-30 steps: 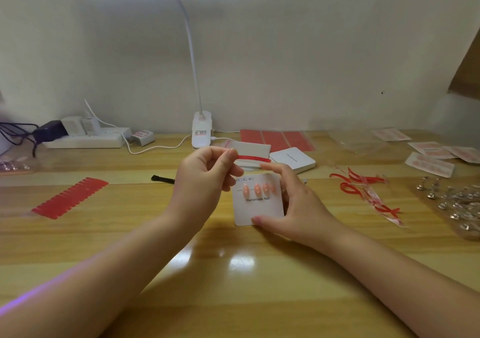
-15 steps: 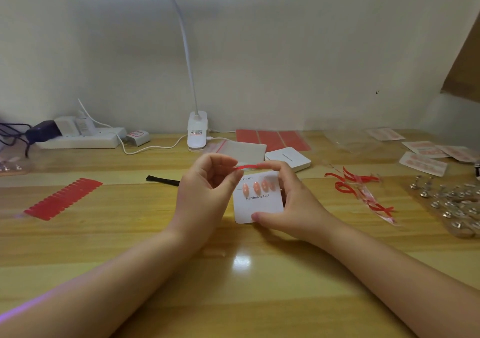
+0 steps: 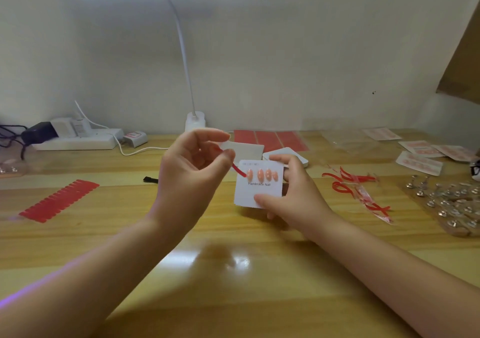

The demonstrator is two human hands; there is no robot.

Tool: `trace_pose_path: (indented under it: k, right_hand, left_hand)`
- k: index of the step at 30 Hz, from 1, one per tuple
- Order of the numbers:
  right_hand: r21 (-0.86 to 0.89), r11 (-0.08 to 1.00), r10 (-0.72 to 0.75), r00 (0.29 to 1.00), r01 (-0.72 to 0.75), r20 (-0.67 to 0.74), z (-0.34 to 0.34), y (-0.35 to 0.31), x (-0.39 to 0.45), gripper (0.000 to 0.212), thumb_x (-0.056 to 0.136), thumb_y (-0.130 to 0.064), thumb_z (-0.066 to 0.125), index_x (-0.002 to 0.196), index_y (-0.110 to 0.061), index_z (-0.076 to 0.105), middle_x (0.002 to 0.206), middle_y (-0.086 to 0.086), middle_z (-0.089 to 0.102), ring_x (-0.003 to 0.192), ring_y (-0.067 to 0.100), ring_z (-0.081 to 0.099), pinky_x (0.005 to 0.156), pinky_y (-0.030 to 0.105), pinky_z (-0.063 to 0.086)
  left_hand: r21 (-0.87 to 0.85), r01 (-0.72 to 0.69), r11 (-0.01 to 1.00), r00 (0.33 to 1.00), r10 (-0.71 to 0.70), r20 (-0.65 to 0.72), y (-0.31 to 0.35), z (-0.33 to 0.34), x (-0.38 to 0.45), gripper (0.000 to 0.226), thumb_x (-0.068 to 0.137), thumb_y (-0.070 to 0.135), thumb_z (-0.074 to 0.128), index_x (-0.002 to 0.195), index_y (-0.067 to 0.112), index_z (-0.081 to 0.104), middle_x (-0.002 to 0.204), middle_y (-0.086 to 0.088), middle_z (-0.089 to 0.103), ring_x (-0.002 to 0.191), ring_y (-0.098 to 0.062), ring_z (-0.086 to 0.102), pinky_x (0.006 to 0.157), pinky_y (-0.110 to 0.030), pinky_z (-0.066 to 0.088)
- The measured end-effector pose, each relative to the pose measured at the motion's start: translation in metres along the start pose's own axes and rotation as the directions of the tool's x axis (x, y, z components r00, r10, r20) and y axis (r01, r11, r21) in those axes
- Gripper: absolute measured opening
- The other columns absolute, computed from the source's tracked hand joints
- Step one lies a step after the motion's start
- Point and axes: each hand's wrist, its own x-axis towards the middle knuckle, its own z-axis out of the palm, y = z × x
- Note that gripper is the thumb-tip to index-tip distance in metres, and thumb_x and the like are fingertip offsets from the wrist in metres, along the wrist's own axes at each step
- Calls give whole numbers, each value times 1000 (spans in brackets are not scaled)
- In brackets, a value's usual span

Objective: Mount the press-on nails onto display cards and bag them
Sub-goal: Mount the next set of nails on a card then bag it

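Note:
A white display card [image 3: 259,193] printed "Handmade Nail" carries a row of several peach press-on nails [image 3: 260,174]. My right hand [image 3: 291,197] grips the card by its right and lower edges, just above the wooden table [image 3: 233,272]. My left hand [image 3: 193,171] is raised to the card's left and pinches a thin red strip [image 3: 239,170] between thumb and forefinger. The strip runs down to the leftmost nail on the card.
A red sheet of tabs [image 3: 58,201] lies at the left. Peeled red strips [image 3: 358,189] and metal nail stands [image 3: 449,202] sit at the right, with bagged cards [image 3: 420,155] behind. A lamp base [image 3: 195,120], power strip [image 3: 75,140], red sheets [image 3: 270,140] and white cards [image 3: 285,155] line the back.
The red strip lay level across the card's top edge; my left hand has pulled it up and to the left, so it now hangs slanted from the leftmost nail. The card is tilted up slightly.

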Motion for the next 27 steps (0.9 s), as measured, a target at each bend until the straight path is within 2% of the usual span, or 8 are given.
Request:
trace_pose_path:
  k: [3,6,8,11,14,17,20,27]
  right_hand:
    - [279,956,89,996,-89,14,-3,-11,1,63,78,6,72,124,-25,41,114,5,60,93,19,67,55,25,55]
    - [572,803,164,985,-168,59,-5,-25,2,45,85,8,62,116,-20,46,117,14,58,93,29,67,50,27,53]
    - [654,729,193,977,-203,88,-7,-34,3,36,90,7,54,113,-19,48,116,16,57,90,32,65,48,30,52]
    - [715,671,166,980,-195,111,-8,-44,1,36,91,9,48,115,-18,47,119,18,54,91,34,65,52,35,55]
    - [758,642,88,993,-119,82,-9,-54,-2,42,90,13,51,118,-17,43,119,17,54,95,34,68,60,41,58]
    - [747,664,12,1000,-25,23,-10,-60,-5,43,89,10,56,123,-13,42,116,17,61,97,31,70,65,43,59]
    - [728,685,-38,999,23,4,-9,-67,-7,41,90,6,58,127,-5,44,111,16,67,99,29,70,66,40,59]
    - [800,592,-30,989,-98,143,-9,-80,-17,17,92,6,52,109,2,58,101,20,72,86,28,73,65,36,60]
  left_hand:
    - [4,-17,1000,1000,17,6,6,0,2,26,74,11,71,86,33,69,67,7,58,66,-14,55,64,-23,48]
    - [0,-42,999,999,42,-12,11,-2,5,29,74,9,72,90,33,66,68,11,60,65,-10,58,66,-20,50]
    - [-10,-61,998,998,61,-13,14,-3,7,31,74,9,73,93,30,64,69,12,60,66,-8,60,69,-19,51]
    - [-58,-86,995,996,86,-13,19,-4,10,35,74,2,73,99,23,60,70,12,61,69,-6,64,70,-18,52]
    - [-83,-107,991,993,103,-50,26,-5,12,40,74,-1,73,103,20,55,70,12,61,73,-7,67,71,-18,53]
    - [-101,-120,988,989,110,-100,34,-6,15,43,76,-3,74,102,22,52,71,12,62,75,-8,68,72,-17,52]
    - [-106,-120,987,989,110,-99,41,-6,14,44,75,-1,75,102,24,50,73,10,62,85,-16,71,74,-19,53]
    - [-102,-119,988,990,111,-81,49,-8,16,45,70,3,74,102,24,50,75,8,63,92,-22,71,80,-28,55]
